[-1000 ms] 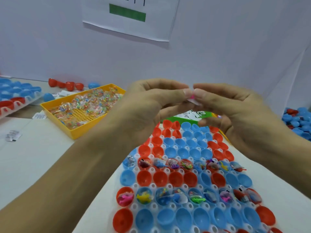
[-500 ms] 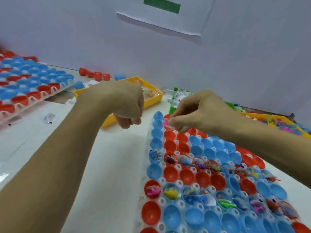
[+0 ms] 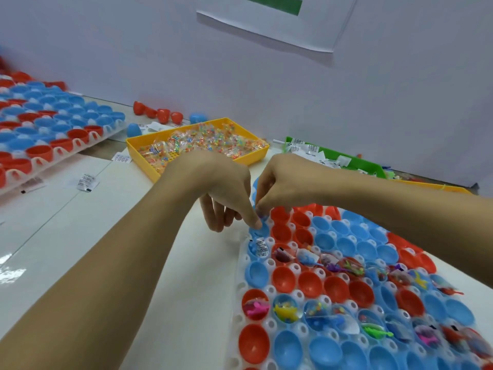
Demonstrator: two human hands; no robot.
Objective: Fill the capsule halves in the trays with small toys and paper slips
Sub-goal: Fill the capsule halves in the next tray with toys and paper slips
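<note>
Both my hands meet over one blue plastic capsule half (image 3: pixel 259 231) at the left edge of the white plastic tray (image 3: pixel 237 320). My left hand (image 3: pixel 221 188) has thumb down at the cup, other fingers loose. My right hand (image 3: pixel 277 182) pinches something tiny (too small to identify). Two yellow mesh bins visible, one of wrapped toys (image 3: pixel 145 152); one green bin of paper slips (image 3: pixel 370 162).

White wall (image 3: pixel 133 49) behind the table (image 3: pixel 66 222) — on it a paper sheet (image 3: pixel 280 25); green bar (image 3: pixel 272 4) printed across

Both hands (image 3: pixel 250 193) meet over one blue capsule half (image 3: pixel 260 231) — tray's (image 3: pixel 240 289) left edge.
</note>
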